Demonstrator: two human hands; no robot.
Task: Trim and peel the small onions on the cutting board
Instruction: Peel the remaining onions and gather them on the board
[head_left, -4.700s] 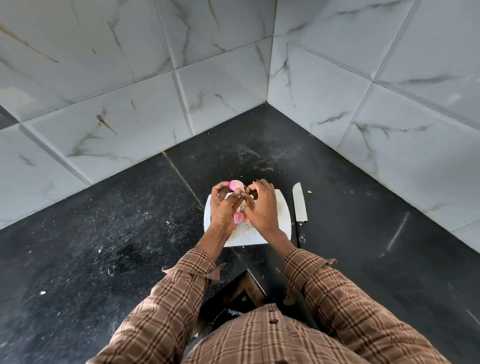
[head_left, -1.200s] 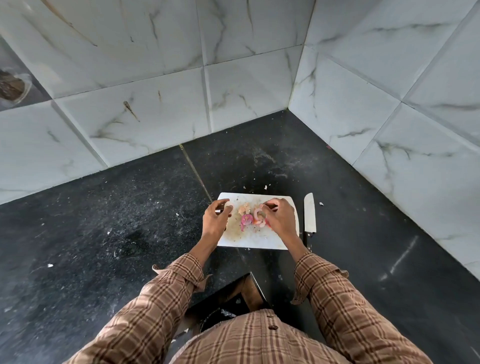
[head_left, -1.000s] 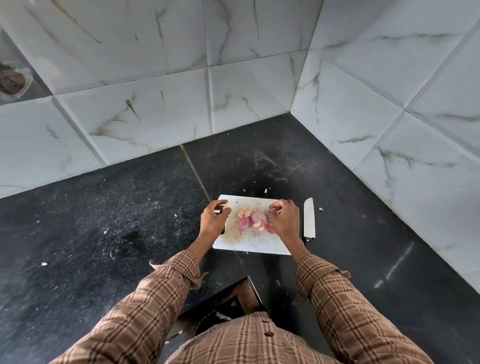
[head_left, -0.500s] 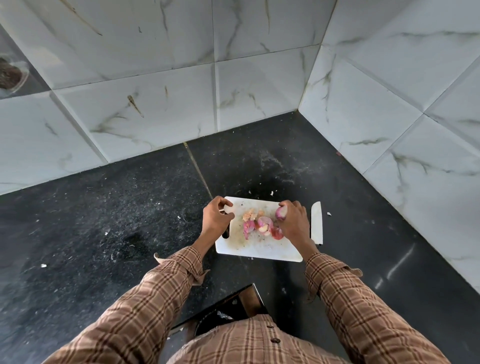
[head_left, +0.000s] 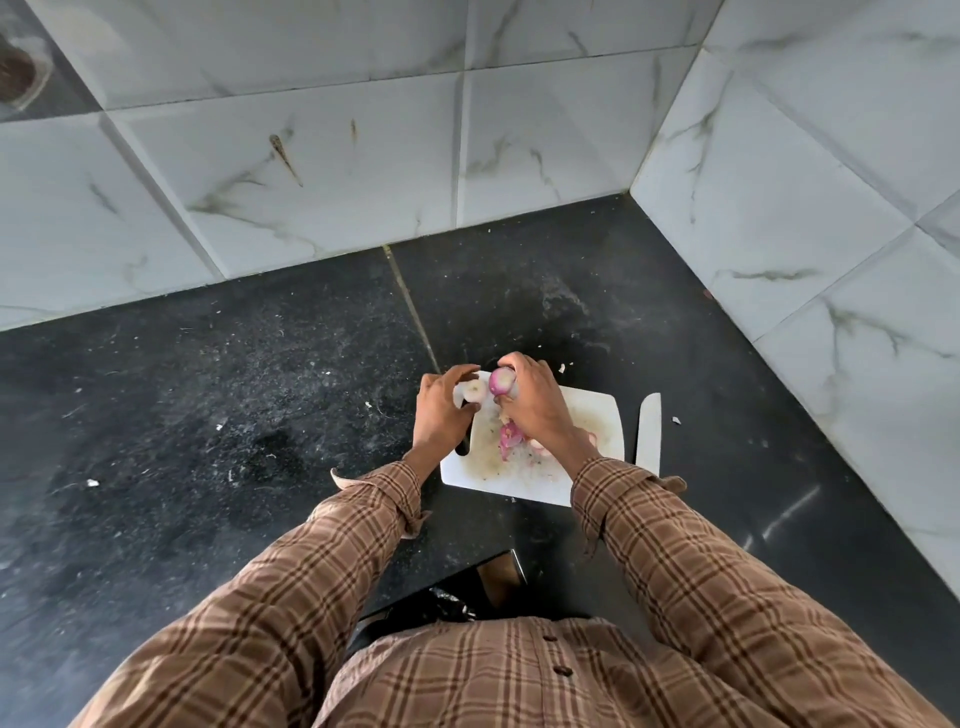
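We see the black speckled worktop (head_left: 260, 415) filling the lower view, meeting white marble-patterned wall tiles (head_left: 311, 171) at its far edge and right edge, which join in a corner. Our brown checked sleeves (head_left: 337, 561) reach forward from the near edge. The white cutting board (head_left: 592, 415) lies toward the worktop's right side, well short of the far corner, its surface smeared and littered with scraps. A knife (head_left: 649, 431) lies just beside the board's right edge, blade pointing to the far edge of the worktop, apart from both hands.

Our right hand (head_left: 535, 405) is over the board's far left part, its fingers curled round a purple-skinned small onion (head_left: 501, 381), gripping it above the board's far edge. Our left hand (head_left: 441, 410) is at the board's left edge, its fingers curved about a pale peeled onion (head_left: 472, 391) that sits just beside the purple one; we cannot tell whether the two onions touch. Pink onion peels (head_left: 510, 435) lie on the middle of the board, partly hidden under our right wrist. A few white flecks (head_left: 92, 482) dot the worktop to the left.
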